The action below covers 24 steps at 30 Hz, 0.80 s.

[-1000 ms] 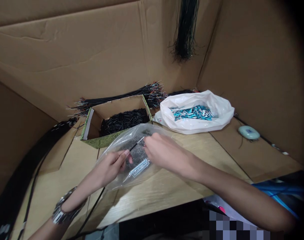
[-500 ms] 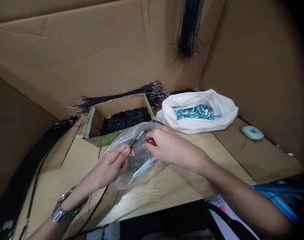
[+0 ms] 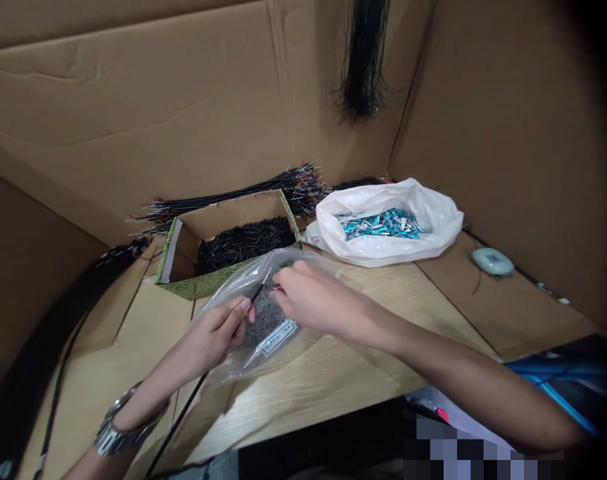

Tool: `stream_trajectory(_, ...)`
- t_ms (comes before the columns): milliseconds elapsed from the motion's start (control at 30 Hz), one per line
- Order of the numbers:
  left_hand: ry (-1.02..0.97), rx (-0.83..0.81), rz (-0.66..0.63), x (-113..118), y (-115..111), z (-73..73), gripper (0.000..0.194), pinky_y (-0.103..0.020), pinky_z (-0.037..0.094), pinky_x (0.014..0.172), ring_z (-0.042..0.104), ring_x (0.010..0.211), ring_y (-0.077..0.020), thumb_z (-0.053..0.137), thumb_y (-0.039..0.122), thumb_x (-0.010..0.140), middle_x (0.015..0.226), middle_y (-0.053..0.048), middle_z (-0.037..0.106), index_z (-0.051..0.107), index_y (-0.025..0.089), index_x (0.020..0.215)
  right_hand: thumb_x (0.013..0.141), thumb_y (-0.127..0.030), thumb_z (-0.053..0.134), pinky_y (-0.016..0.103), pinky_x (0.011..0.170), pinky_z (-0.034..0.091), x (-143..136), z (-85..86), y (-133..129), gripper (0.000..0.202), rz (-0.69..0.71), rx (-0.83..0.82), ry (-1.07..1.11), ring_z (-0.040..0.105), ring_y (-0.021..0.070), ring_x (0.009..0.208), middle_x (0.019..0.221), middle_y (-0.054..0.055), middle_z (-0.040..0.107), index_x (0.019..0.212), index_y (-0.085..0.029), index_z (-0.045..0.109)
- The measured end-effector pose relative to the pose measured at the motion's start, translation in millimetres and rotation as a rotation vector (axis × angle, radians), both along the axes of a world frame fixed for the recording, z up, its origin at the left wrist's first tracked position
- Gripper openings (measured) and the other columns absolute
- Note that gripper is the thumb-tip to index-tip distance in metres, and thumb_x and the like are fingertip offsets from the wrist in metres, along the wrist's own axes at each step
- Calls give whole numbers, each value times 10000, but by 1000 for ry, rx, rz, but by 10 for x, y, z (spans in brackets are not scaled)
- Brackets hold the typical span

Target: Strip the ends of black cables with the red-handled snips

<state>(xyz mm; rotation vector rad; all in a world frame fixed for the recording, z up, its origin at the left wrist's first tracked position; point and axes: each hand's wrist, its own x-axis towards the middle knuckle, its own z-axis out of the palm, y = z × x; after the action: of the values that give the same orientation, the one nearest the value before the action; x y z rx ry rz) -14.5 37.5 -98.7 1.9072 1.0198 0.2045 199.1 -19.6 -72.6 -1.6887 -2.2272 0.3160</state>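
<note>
My left hand (image 3: 217, 335) pinches a thin black wire (image 3: 256, 294) whose bare end points up and to the right. My right hand (image 3: 309, 300) is closed on a small red part at that wire tip. Both hands hover over a clear plastic bag (image 3: 263, 313) of small dark metal pieces with a white label, lying on the wooden table (image 3: 333, 380). The black wire runs down past my left wrist, which wears a metal watch (image 3: 114, 433).
A green-edged cardboard box (image 3: 223, 243) of short black tubes stands behind the bag. A white plastic bag (image 3: 388, 223) of blue and silver parts lies at right. Black wire bundles (image 3: 223, 197) lie along the cardboard walls. A small pale device (image 3: 492, 261) sits far right.
My right hand drew back toward the bag's mouth, then returned to the wire tip with a small red part. The left hand kept holding the wire.
</note>
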Motion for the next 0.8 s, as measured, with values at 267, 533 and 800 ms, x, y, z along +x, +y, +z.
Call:
stream_trajectory(267, 76, 111, -76, 34, -93, 114, 400, -247, 386, 568, 454, 556, -142, 335, 464, 1052, 610, 54, 465, 530, 212, 810, 991, -192, 465, 309, 525, 299, -13, 72, -113, 296, -19, 19, -8, 644, 190, 625, 785, 144, 726, 869, -114, 724)
stream_trajectory(533, 81, 188, -63, -15, -29, -54, 410, -283, 383, 608, 474, 596, -176, 317, 474, 1051, 633, 34, 487, 564, 216, 850, 937, -128, 502, 309, 530, 287, -10, -12, -64, 256, 23, -9, -18, 621, 177, 601, 779, 137, 734, 851, -117, 743)
stream_trajectory(800, 45, 150, -31, -8, -35, 47, 417, -263, 372, 545, 422, 534, -148, 321, 501, 1052, 613, 55, 426, 552, 216, 853, 963, -264, 522, 296, 611, 368, 175, 136, -163, 255, -79, -38, 78, 662, 215, 769, 791, 102, 722, 866, -151, 728)
